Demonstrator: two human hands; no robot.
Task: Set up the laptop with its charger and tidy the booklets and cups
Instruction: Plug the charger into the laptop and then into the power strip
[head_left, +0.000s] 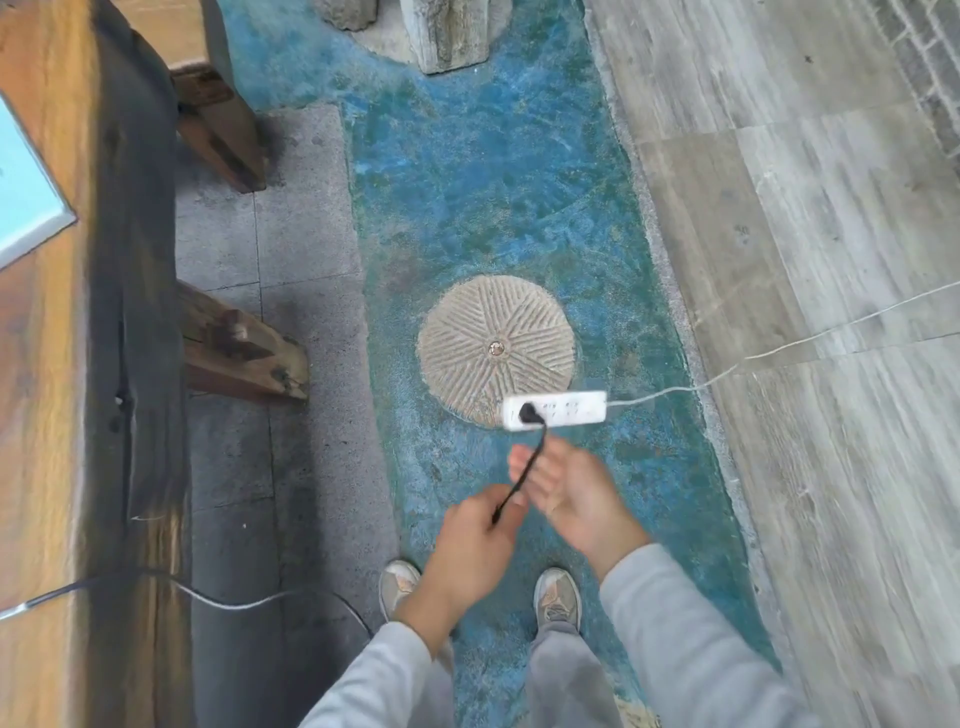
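Found no readable brand or label anywhere; saw only faint dark marks, too blurred to read, on the white plastic power strip (555, 411). Lay flat on the blue-green painted floor (493, 182), that strip, overlapping the near rim of the round grooved stone disc (496, 345) set into the floor. Sat plugged into the strip's left end: the black charger plug (530, 414). Trailed from there toward the camera, the thin black charger cable (522, 475), into the left hand (472, 545), fingers closed and pinching it. Hovered just near of the strip, the right hand (571, 491), palm up, fingers spread apart and loose, gripping nothing, the cable crossing in front of it. Ran off rightward from the strip over grey wood-grain planks (805, 208): a white cord (779, 351). Stood well left of the strip, the brown wooden table (47, 389), with a pale blue flat item at its edge, cut off by the frame. Curved across grey stone tiles (270, 260) near the table foot, another dark cable (234, 603). Showed near of the strip: two grey shoes (558, 597) and grey sleeves.
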